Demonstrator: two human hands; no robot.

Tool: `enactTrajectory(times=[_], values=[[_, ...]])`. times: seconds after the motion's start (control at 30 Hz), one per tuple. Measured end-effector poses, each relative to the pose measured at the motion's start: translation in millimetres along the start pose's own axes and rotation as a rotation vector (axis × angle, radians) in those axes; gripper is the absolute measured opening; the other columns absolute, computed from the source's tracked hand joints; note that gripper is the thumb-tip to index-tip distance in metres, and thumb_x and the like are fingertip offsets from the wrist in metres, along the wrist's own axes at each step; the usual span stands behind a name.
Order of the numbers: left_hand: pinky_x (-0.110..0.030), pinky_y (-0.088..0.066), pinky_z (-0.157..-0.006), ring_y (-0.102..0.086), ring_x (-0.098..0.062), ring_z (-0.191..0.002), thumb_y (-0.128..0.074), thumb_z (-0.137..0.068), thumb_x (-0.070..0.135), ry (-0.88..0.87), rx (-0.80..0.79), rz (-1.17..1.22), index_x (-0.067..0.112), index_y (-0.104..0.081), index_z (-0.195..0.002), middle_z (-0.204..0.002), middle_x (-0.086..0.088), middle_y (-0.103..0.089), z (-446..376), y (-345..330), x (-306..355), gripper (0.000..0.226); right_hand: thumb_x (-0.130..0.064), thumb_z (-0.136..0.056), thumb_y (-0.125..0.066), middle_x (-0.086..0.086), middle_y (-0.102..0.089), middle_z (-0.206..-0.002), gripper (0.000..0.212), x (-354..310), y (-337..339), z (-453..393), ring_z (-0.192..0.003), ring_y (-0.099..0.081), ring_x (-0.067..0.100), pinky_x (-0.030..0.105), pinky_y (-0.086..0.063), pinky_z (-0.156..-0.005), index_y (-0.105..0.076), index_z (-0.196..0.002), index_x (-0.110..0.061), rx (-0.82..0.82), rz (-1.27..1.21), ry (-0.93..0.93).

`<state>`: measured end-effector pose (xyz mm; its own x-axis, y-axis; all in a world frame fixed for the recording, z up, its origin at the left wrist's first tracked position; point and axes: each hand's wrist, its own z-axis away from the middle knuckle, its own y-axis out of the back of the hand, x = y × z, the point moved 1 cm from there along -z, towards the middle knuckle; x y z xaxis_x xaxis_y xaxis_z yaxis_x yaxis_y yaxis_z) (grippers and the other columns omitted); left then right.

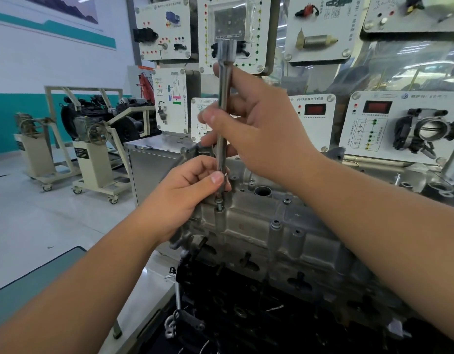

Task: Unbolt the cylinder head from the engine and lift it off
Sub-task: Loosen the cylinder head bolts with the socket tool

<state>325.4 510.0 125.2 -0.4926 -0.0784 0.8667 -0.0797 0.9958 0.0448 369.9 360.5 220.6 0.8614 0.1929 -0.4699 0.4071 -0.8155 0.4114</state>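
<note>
Both forearms entering from the lower edge, rising toward frame centre. Left hand (187, 192) curled round the lower end of a long socket extension bar (223, 118), thumb and fingers pinching it just above a bolt (219, 205). Right hand (256, 126) higher up, fingers wrapped round the upper shaft, its wide drive end (226, 51) standing clear above the fingers. Bar near upright, its tip at the bolt on the left end of the cylinder head (272, 233); seating on the bolt hidden by the left thumb.

Cylinder head grey, still atop the dark engine block (246, 315), running from centre toward the right edge, far end covered by the right forearm. Block's lower part cut off by the frame. Corner of a bench (37, 274) at lower left, partly cut off.

Open floor (55, 213) to the left. Beyond, 2 wheeled engine stands (93, 159). Behind the engine, close, a wall of training panels (246, 29), printing too small to read.
</note>
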Motion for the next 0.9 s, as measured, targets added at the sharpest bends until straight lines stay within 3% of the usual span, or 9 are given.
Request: enactTrajectory(times=[0.17,0.33,0.5,0.6,0.73,0.9], values=[[-0.024,-0.056,-0.074,-0.069,-0.011,-0.085,-0.062,-0.089,0.042,0.030,-0.066,-0.008,0.033,-0.076,-0.094,-0.089,0.004,-0.073,0.9,2.9,3.3,0.017,-0.012,-0.104,-0.049,-0.001,-0.074,-0.102,0.036,-3.8,-2.2,1.3,-0.078,-0.075,0.009,0.031,-0.062,-0.076,-0.037,-0.120,-0.043,-0.116,-0.022,-0.036],[-0.018,-0.053,-0.073,-0.065,-0.005,-0.076,-0.068,-0.083,0.038,-0.031,-0.014,-0.035,0.037,-0.072,-0.084,-0.082,0.006,-0.071,-0.9,-0.9,1.7,0.004,-0.013,-0.099,-0.062,-0.002,-0.072,-0.090,0.042,-1.9,-0.5,1.5,-0.073,-0.075,0.009,0.032,-0.063,-0.071,-0.053,-0.139,-0.017,-0.013,0.028,-0.035],[-0.025,-0.057,-0.073,-0.071,-0.012,-0.087,-0.061,-0.088,0.046,0.038,-0.034,0.026,0.035,-0.077,-0.100,-0.091,0.002,-0.075,0.9,3.5,2.3,0.023,-0.011,-0.103,-0.052,-0.006,-0.074,-0.100,0.035,-3.1,-0.9,0.1,-0.079,-0.075,0.009,0.028,-0.063,-0.070,-0.046,-0.131,-0.032,-0.108,-0.002,-0.033],[-0.022,-0.056,-0.074,-0.070,-0.009,-0.085,-0.064,-0.087,0.041,0.021,-0.030,0.034,0.034,-0.077,-0.094,-0.089,0.003,-0.075,0.1,2.8,2.5,0.016,-0.012,-0.101,-0.054,-0.003,-0.074,-0.099,0.038,-3.3,-2.4,1.8,-0.078,-0.075,0.008,0.031,-0.063,-0.071,-0.042,-0.118,-0.043,-0.082,-0.023,-0.023],[-0.019,-0.054,-0.071,-0.066,-0.004,-0.076,-0.068,-0.084,0.040,-0.026,0.013,0.000,0.037,-0.074,-0.088,-0.083,0.006,-0.072,-1.5,-1.3,0.4,0.008,-0.014,-0.099,-0.061,-0.002,-0.075,-0.093,0.034,-1.7,-0.6,1.5,-0.074,-0.075,0.006,0.026,-0.062,-0.068,-0.046,-0.118,-0.038,-0.015,0.014,-0.014],[-0.023,-0.056,-0.075,-0.070,-0.011,-0.087,-0.059,-0.092,0.045,0.021,-0.043,0.004,0.033,-0.076,-0.100,-0.092,0.002,-0.074,1.4,2.4,1.3,0.023,-0.013,-0.105,-0.049,-0.003,-0.076,-0.101,0.033,-3.9,0.0,0.0,-0.081,-0.075,0.007,0.028,-0.062,-0.075,-0.044,-0.132,-0.031,-0.159,0.002,-0.049]])
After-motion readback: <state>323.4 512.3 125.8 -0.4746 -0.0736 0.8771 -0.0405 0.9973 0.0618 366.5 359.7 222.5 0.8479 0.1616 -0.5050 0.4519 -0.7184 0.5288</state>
